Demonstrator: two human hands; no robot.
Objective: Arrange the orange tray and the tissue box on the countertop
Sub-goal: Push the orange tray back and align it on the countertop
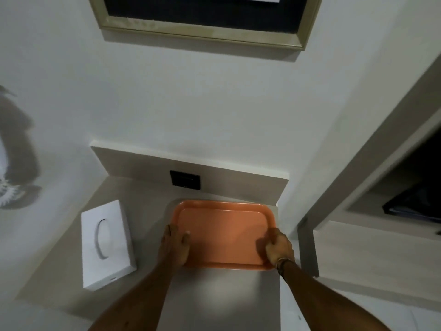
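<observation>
An empty orange tray [222,225] lies flat on the pale countertop [148,237], close to the back wall panel. My left hand [175,246] grips the tray's left edge, thumb on top of the rim. My right hand [279,247] grips its right edge near the front corner. A white tissue box [107,244] with an oval slot lies flat on the countertop to the left of the tray, apart from both hands.
A black wall socket [185,179] sits on the low back panel just behind the tray. A framed picture [205,17] hangs above. To the right stands a cabinet with an open dark compartment [410,187]; the countertop's right edge runs beside the tray.
</observation>
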